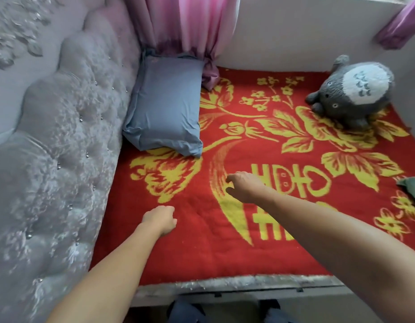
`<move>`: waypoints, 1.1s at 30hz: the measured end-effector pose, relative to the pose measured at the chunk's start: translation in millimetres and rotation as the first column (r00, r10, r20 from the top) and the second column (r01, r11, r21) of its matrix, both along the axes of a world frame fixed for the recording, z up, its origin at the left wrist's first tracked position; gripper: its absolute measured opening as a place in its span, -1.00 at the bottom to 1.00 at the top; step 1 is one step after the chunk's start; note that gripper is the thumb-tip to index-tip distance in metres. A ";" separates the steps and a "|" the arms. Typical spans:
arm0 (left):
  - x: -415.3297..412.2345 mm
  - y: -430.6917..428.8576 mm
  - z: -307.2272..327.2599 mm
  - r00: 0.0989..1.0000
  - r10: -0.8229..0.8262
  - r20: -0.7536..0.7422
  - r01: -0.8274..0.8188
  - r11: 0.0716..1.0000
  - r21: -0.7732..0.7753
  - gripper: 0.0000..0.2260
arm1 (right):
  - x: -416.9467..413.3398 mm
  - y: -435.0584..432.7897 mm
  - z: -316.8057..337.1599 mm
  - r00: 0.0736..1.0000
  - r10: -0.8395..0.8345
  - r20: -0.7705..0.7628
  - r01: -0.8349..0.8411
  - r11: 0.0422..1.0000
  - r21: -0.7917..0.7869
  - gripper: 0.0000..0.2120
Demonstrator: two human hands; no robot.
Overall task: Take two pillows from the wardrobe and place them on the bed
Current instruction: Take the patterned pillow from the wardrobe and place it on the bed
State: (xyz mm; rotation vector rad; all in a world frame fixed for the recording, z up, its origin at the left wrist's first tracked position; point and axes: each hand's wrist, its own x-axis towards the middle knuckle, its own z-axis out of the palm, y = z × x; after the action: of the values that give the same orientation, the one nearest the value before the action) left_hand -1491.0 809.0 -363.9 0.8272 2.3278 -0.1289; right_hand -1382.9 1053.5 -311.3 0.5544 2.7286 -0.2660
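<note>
One grey-blue pillow (164, 106) lies flat on the bed (225, 252), against the tufted headboard near the far corner. The bed is covered by a red blanket with yellow flowers. My left hand (161, 219) hovers over the blanket in front of the pillow, fingers curled into a loose fist with nothing in it. My right hand (243, 186) reaches further out over the middle of the blanket, thumb and fingers slightly apart, holding nothing. Both hands are well short of the pillow. No wardrobe or second pillow is in sight.
A lilac tufted headboard (62, 148) runs along the left. Pink curtains (183, 26) hang at the far corner behind the pillow. A grey plush toy (351, 94) sits at the far right, and a green item (411, 187) peeks in at the right edge. The bed's front edge (236, 284) is near my legs.
</note>
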 end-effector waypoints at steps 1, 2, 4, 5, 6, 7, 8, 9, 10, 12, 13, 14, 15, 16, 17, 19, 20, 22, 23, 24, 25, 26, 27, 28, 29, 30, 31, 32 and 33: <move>15.9 8.9 1.4 1.000 0.008 -0.005 -0.008 1.000 0.018 -0.64 | 15.4 12.1 -0.1 1.000 0.003 0.021 -0.003 1.000 0.011 -0.68; 31.9 16.6 2.8 1.000 0.019 -0.011 -0.019 0.999 0.033 -0.65 | 29.8 23.9 -0.7 0.999 0.007 0.037 -0.007 1.000 0.016 -0.70; 64.3 27.2 5.4 0.997 0.053 -0.049 -0.051 0.997 0.049 -0.66 | 56.6 43.8 -4.3 0.999 0.022 0.036 -0.023 0.999 0.022 -0.71; 81.5 29.8 8.3 0.995 0.081 -0.066 -0.078 0.996 0.046 -0.66 | 70.1 50.2 -5.8 0.998 0.042 0.036 -0.043 0.999 0.026 -0.71; 101.8 31.1 11.0 0.992 0.110 -0.069 -0.109 0.994 0.026 -0.66 | 84.0 54.3 -7.1 0.996 0.073 0.043 -0.074 0.997 0.028 -0.70; 125.9 31.4 13.3 0.989 0.138 -0.058 -0.138 0.990 0.004 -0.66 | 97.4 57.2 -8.1 0.993 0.106 0.060 -0.107 0.994 0.016 -0.68; 150.9 30.1 14.4 0.985 0.169 -0.046 -0.169 0.985 -0.014 -0.65 | 109.7 59.2 -9.9 0.988 0.137 0.071 -0.138 0.990 0.004 -0.67; 175.1 28.2 15.2 0.979 0.200 -0.034 -0.200 0.980 -0.017 -0.64 | 119.7 61.1 -12.5 0.982 0.174 0.071 -0.175 0.985 0.000 -0.68; 201.6 25.2 19.5 0.971 0.240 -0.024 -0.240 0.971 -0.012 -0.63 | 128.3 61.7 -11.6 0.971 0.227 0.068 -0.228 0.974 -0.002 -0.69; 233.6 17.9 25.0 0.958 0.286 -0.027 -0.286 0.958 0.010 -0.64 | 133.4 58.7 -9.0 0.959 0.271 0.079 -0.272 0.962 0.007 -0.71; 249.8 11.5 29.3 0.947 0.318 -0.042 -0.318 0.948 0.020 -0.65 | 135.8 53.4 -5.5 0.950 0.299 0.088 -0.301 0.954 0.008 -0.72; 266.6 3.0 33.6 0.931 0.360 -0.058 -0.359 0.933 0.031 -0.67 | 139.2 44.8 -2.7 0.936 0.340 0.089 -0.341 0.940 0.004 -0.71; 283.4 -7.5 37.0 0.909 0.410 -0.070 -0.408 0.912 0.046 -0.68 | 142.2 33.3 0.0 0.921 0.382 0.082 -0.383 0.924 0.000 -0.71; 301.3 -19.2 40.7 0.883 0.463 -0.073 -0.459 0.886 0.065 -0.70 | 144.6 18.7 1.9 0.901 0.428 0.067 -0.429 0.903 -0.005 -0.72; 321.1 -32.5 44.3 0.854 0.515 -0.072 -0.510 0.856 0.079 -0.71 | 149.2 0.8 4.2 0.879 0.474 0.053 -0.474 0.880 -0.013 -0.72; 363.1 -61.6 47.8 0.793 0.605 -0.076 -0.600 0.796 0.076 -0.71 | 164.8 -38.9 6.1 0.825 0.564 0.033 -0.563 0.826 -0.031 -0.73; 383.9 -75.6 49.3 0.763 0.642 -0.079 -0.638 0.767 0.068 -0.69 | 174.3 -58.5 5.9 0.792 0.610 0.027 -0.609 0.792 -0.039 -0.72; 427.0 -102.8 51.3 0.707 0.703 -0.079 -0.700 0.711 0.065 -0.69 | 196.5 -98.0 6.4 0.722 0.692 0.009 -0.691 0.721 -0.057 -0.71; 448.7 -115.1 52.0 0.675 0.734 -0.078 -0.730 0.680 0.074 -0.71 | 208.6 -117.0 8.0 0.688 0.726 -0.001 -0.725 0.686 -0.063 -0.71; 471.2 -127.0 53.3 0.638 0.766 -0.078 -0.761 0.643 0.084 -0.71 | 221.9 -135.4 9.3 0.652 0.758 -0.004 -0.756 0.651 -0.067 -0.71; 494.7 -138.7 55.2 0.598 0.797 -0.082 -0.791 0.604 0.097 -0.71 | 236.3 -153.6 11.6 0.617 0.787 0.000 -0.786 0.615 -0.067 -0.71; 518.9 -149.9 57.2 0.562 0.823 -0.086 -0.815 0.569 0.112 -0.71 | 251.3 -171.2 14.3 0.581 0.814 0.007 -0.812 0.581 -0.064 -0.70; 544.4 -160.6 58.4 0.529 0.844 -0.086 -0.835 0.536 0.124 -0.71 | 267.5 -188.7 18.0 0.548 0.837 0.016 -0.835 0.547 -0.060 -0.69; 571.5 -171.4 59.0 0.495 0.865 -0.076 -0.856 0.501 0.130 -0.71 | 285.0 -206.3 21.2 0.519 0.855 0.022 -0.853 0.519 -0.056 -0.68; 601.0 -182.6 59.6 0.457 0.888 -0.062 -0.877 0.461 0.140 -0.71 | 305.3 -224.0 23.4 0.496 0.868 0.023 -0.866 0.497 -0.052 -0.68; 631.7 -194.8 59.1 0.420 0.906 -0.049 -0.894 0.422 0.148 -0.72 | 327.7 -241.6 24.6 0.476 0.879 0.020 -0.878 0.476 -0.048 -0.68; 664.2 -207.8 58.6 0.390 0.920 -0.041 -0.908 0.391 0.150 -0.73 | 353.5 -259.6 24.8 0.449 0.893 0.020 -0.892 0.450 -0.048 -0.69; 698.5 -221.6 57.7 0.364 0.931 -0.035 -0.922 0.365 0.132 -0.73 | 382.4 -277.4 23.0 0.417 0.908 0.033 -0.907 0.418 -0.054 -0.70; 733.1 -235.7 57.6 0.334 0.942 -0.037 -0.936 0.336 0.105 -0.73 | 412.5 -295.3 19.2 0.380 0.924 0.054 -0.922 0.383 -0.064 -0.70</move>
State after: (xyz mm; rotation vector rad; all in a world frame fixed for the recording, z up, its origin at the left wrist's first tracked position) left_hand -757.9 573.3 -306.4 -0.6698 2.5217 0.4445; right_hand -970.3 758.2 -292.1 -1.0149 2.4661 0.0388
